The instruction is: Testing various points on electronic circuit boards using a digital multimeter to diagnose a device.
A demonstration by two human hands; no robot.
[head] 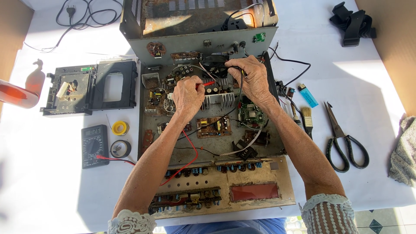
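The left hand (187,96) pinches a red probe (207,84) and the right hand (255,78) pinches a black probe (241,86), both over the heat sink (219,100) near the back edge of the open chassis (147,147). Boards and wires crowd the hands closely. On the white table (52,195), a multimeter (94,146) lies left, and scissors (344,141) lie right with free space around them.

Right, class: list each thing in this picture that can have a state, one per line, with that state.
Amplifier chassis: opened, circuit boards exposed.
Left hand: grip closed on red probe.
Right hand: grip closed on black probe.
Multimeter: red lead plugged in.
Scissors: blades shut.
Disc drive unit: removed, lying on table.
Power plug: unplugged.
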